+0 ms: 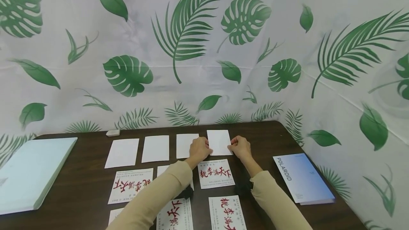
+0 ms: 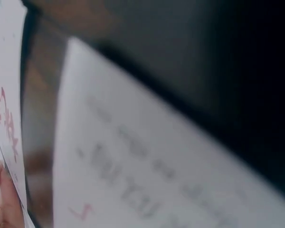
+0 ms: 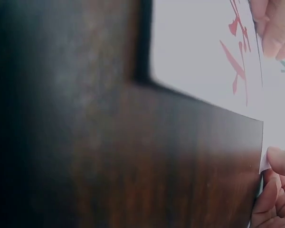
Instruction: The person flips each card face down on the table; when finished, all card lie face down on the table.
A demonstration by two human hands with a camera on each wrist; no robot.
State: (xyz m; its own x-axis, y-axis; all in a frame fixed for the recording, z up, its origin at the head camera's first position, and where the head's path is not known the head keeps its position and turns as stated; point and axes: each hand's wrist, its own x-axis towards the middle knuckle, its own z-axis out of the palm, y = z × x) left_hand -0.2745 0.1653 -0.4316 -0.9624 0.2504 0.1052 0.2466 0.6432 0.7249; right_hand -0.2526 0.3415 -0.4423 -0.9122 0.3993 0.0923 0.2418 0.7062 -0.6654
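1. The left hand (image 1: 200, 148) and right hand (image 1: 241, 147) each pinch a lower corner of a blank white card (image 1: 218, 141), thumb and fingers together on the paper.
2. That card is just inside the desk's (image 1: 86, 173) far edge, left of its far right corner.
3. Three more blank cards (image 1: 155, 148) run leftward along the far edge; the left hand partly covers the nearest one.
4. Just below the pinched card lies a card with red characters (image 1: 216, 174), between the forearms.
5. Other printed cards (image 1: 227, 212) lie toward the near edge, some partly hidden by the left sleeve (image 1: 153, 196).
6. A blue POLAROID booklet (image 1: 303, 177) lies by the right edge.
7. A thick pale slab (image 1: 35, 173) fills the left end; a small white object (image 1: 113, 133) sits at the far edge.
8. A leaf-patterned backdrop (image 1: 191, 98) hangs behind.
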